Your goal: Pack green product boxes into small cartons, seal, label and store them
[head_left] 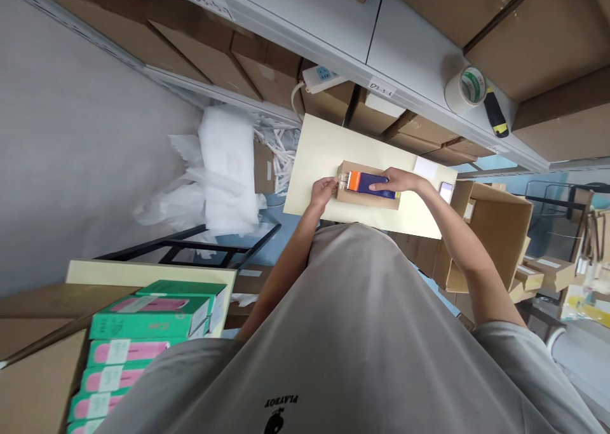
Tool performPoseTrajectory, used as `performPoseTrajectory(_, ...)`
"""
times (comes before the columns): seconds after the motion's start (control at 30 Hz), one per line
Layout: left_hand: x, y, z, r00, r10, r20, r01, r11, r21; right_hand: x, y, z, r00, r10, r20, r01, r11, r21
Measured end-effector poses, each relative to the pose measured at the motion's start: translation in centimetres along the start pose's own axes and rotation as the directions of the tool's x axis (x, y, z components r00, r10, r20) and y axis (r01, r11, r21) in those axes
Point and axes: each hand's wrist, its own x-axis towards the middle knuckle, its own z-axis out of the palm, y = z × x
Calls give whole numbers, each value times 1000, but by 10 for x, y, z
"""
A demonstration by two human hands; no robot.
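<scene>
A small brown cardboard box (366,197) lies on a pale cream table (324,151). Inside its open top sits a product box, orange at one end and dark blue along the rest (365,183). My right hand (399,180) lies on the blue end with its fingers curled over it. My left hand (323,191) pinches the box's left end, beside a small clear-looking piece I cannot make out.
A large open carton (490,230) stands right of the table, with a phone (447,191) near it. White packing foam (223,161) is piled at left. Green and pink boxes (143,332) are stacked at lower left. A tape roll (467,88) and knife (495,113) rest on the shelf.
</scene>
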Motion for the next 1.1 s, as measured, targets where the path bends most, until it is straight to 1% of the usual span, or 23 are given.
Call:
performPoseTrajectory(0.23,0,-1,-2,999,22,29,-23,999,26,0,-2,0,999,31,-13,-31,999,-43)
performPoseTrajectory(0.47,-3,4,0,1000,4,-10,-4,1000,26,0,-1,2,1000,21,-10,-21,999,-31)
performPoseTrajectory(0.7,-3,4,2,1000,1,-20,-1,1000,31,0,-4,1,1000,17,-12,-17,998,-54)
performPoseTrajectory(0.83,-3,6,3,998,5,-63,0,997,81,0,-6,1,1000,17,-10,-18,999,-52)
performPoseTrajectory(0.9,-4,10,1,992,31,-120,-15,992,129,-1,-5,0,1000,13,-8,-13,999,-39)
performPoseTrajectory(0.97,-7,15,-1,981,104,-164,-73,980,183,0,-5,0,1000,12,-3,-12,1000,-27)
performPoseTrajectory(1.03,-12,20,-1,970,188,-151,-151,961,232,1,-3,0,1000,10,1,-10,1000,-23)
performPoseTrajectory(1.1,-18,24,2,967,233,-102,-200,944,263,3,-1,0,1000,6,-4,-6,1000,-27)
